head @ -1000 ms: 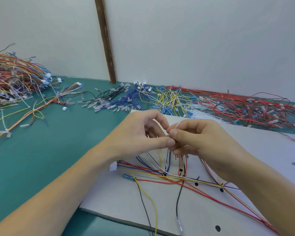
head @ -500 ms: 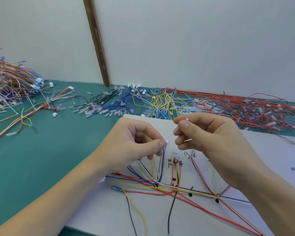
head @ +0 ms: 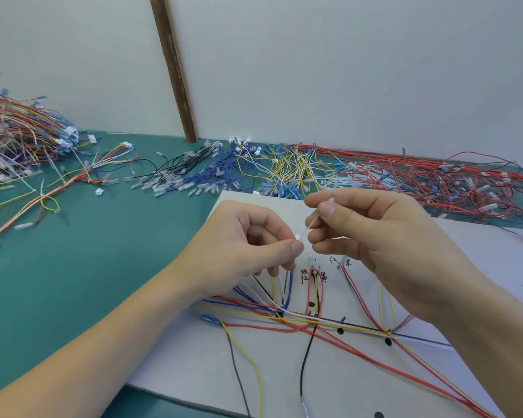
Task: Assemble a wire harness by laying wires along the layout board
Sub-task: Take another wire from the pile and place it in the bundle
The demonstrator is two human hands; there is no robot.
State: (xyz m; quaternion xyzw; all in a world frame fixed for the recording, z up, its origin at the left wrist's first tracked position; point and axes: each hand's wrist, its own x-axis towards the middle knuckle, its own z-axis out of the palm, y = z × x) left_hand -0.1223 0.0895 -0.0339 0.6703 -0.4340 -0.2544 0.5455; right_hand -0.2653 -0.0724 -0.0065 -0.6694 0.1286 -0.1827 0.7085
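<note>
Thin white cable tie (head: 307, 230) pinched taut between left hand (head: 248, 245) and right hand (head: 372, 236), above layout board (head: 480, 260)

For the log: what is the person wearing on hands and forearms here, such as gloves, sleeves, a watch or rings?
Nothing is worn on either side. The left hand and right hand are bare, without gloves, and no rings show on the visible fingers. Both forearms are uncovered to the frame edge, with no sleeve, watch or wristband in view. Fingernails are short and unpainted.
</note>
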